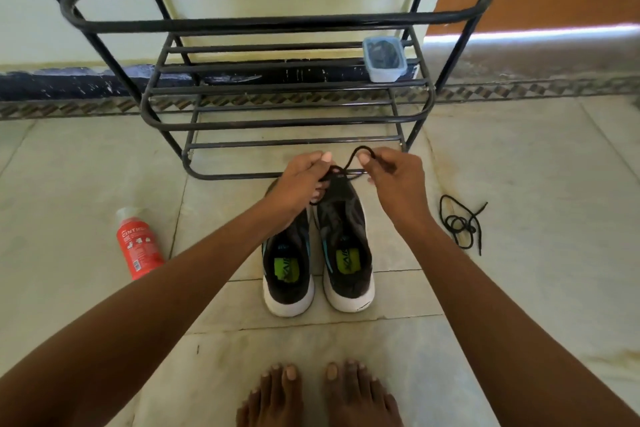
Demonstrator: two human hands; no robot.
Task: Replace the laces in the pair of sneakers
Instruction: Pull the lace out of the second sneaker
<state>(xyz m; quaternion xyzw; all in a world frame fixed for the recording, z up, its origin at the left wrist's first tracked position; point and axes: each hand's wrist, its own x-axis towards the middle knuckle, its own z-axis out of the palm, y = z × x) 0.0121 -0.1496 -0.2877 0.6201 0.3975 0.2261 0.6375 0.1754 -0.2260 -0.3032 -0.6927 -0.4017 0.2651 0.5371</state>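
Note:
Two dark sneakers with white soles stand side by side on the floor, the left sneaker (289,270) and the right sneaker (346,246), toes pointing away from me. A black lace (349,163) runs across the toe end of the right sneaker. My left hand (301,184) pinches one part of this lace above the toes. My right hand (394,177) pinches a loop of it a little higher. A second black lace (460,224) lies loose and tangled on the tiles to the right.
A black metal shoe rack (277,121) stands just behind the sneakers. A clear plastic box (383,59) with dark contents sits on its shelf. A red bottle (138,246) lies on the floor at the left. My bare feet (318,395) are at the bottom.

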